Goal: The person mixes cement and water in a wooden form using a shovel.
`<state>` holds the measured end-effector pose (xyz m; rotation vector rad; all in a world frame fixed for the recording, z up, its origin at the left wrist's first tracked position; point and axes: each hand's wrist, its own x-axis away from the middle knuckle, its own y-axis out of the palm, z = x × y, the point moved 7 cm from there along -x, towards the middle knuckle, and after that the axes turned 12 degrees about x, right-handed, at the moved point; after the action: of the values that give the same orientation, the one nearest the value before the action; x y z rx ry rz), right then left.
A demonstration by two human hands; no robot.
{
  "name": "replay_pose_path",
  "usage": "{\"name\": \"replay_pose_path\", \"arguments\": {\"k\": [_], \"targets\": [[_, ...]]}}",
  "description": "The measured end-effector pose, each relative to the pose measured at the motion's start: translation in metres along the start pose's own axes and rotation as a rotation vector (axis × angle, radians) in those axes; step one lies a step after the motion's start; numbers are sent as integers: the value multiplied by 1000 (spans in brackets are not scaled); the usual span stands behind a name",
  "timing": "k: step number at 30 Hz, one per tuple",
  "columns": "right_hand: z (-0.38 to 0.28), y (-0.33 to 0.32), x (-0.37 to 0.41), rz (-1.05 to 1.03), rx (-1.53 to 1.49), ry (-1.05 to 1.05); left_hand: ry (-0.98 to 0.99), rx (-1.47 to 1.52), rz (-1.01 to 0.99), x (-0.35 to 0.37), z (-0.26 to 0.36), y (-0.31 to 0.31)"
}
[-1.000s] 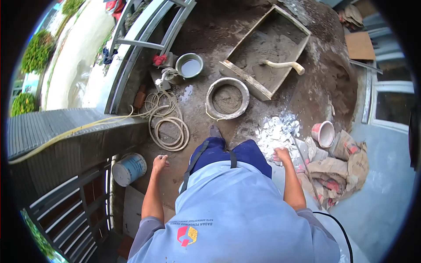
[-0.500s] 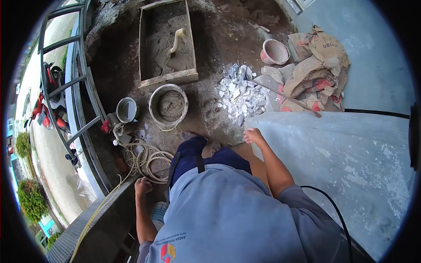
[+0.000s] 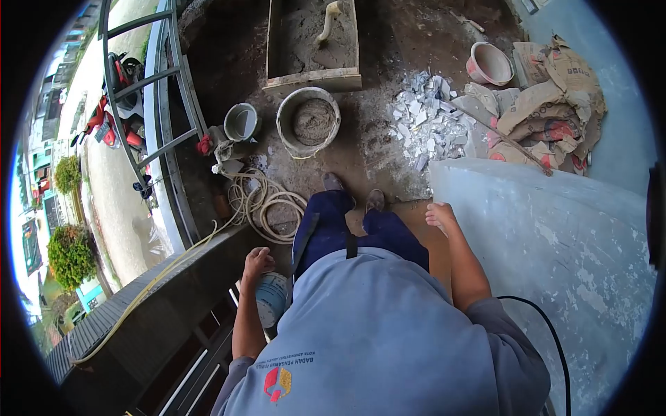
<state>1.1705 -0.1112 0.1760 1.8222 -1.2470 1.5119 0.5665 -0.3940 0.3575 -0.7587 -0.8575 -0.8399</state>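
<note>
My left hand (image 3: pixel 257 262) hangs beside my hip, fingers curled, just above a light blue bucket (image 3: pixel 271 297). On the other side, my right hand (image 3: pixel 440 215) is held out near the edge of the pale blue wall top (image 3: pixel 527 229), its fingers bent; whether anything small is in either hand cannot be made out. In front of my feet stands a bucket of grey mortar (image 3: pixel 309 123). Beside it is a smaller bucket with liquid (image 3: pixel 243 122). Farther off, a wooden trough (image 3: pixel 312 80) holds mortar and a tool with a pale handle (image 3: pixel 328 22).
A coiled hose (image 3: pixel 267 208) lies on the floor at left, by a metal ladder-like frame (image 3: pixel 170 73). Broken white pieces (image 3: pixel 427 118), a round basin (image 3: pixel 490 64), crumpled paper sacks (image 3: pixel 555 104) and a thin stick (image 3: pixel 510 142) lie at right.
The view has shifted, so the floor objects sit higher and farther right. My left hand has risen slightly beside the light blue bucket, and both my shoes now show.
</note>
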Motion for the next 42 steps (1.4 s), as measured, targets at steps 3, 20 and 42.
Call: {"name": "replay_pose_path", "arguments": {"k": [3, 20, 42], "targets": [[-28, 7, 8, -9, 23, -57, -46, 44, 18, 20, -23, -3], [-109, 113, 14, -23, 286, -156, -20, 393, 215, 16, -156, -122], [-160, 228, 75, 76, 398, -288, -59, 517, 153, -43, -245, -190]]}}
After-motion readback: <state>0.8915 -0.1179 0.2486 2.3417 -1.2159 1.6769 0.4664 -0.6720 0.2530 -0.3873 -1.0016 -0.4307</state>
